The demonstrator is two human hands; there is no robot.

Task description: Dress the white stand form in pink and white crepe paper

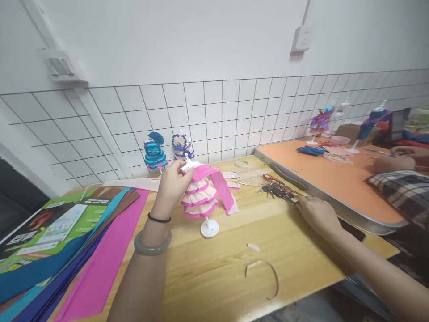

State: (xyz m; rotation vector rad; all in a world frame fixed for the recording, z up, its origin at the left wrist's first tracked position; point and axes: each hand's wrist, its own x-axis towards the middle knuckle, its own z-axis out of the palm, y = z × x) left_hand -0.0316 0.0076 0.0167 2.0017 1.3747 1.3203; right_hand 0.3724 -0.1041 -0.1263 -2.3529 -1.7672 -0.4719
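Wooden table (217, 273) | left hand (172, 183) grips pink dress doll (201, 197) | right hand (315, 212) unclenched beside keys (276, 190) | paper sheets (83, 268) left

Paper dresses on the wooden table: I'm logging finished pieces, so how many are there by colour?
Pink and white paper dress on a white stand, held in the left hand: 1
Teal ruffled paper dress by the tiled wall: 1
Blue and white paper dress beside it: 1
Total: 3

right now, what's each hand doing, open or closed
Left hand: closed on the top of the doll.
Right hand: open, flat on the table, fingertips at the keys.
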